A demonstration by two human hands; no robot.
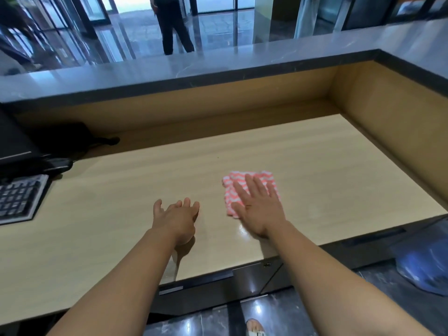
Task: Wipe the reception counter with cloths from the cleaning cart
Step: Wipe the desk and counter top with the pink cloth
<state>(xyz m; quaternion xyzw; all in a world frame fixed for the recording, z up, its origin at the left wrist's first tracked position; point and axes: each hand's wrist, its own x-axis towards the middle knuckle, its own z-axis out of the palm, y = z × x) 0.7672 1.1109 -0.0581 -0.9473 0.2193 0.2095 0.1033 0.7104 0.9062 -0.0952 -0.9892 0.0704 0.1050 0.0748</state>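
Note:
A folded pink-and-white striped cloth (242, 183) lies on the light wooden desk surface (327, 170) of the reception counter. My right hand (258, 209) presses flat on the cloth with straight, spread fingers, covering its near half. A wet sheen shows on the wood just behind that hand. My left hand (175, 218) hovers just above the desk to the left of the cloth, fingers loosely bent and holding nothing.
A raised grey stone ledge (218, 66) walls the desk at the back and right. A keyboard (19, 197) and black monitor base (14, 144) with cables sit at the left. A blue bag (424, 267) lies on the floor at right. A person (173, 23) stands beyond the counter.

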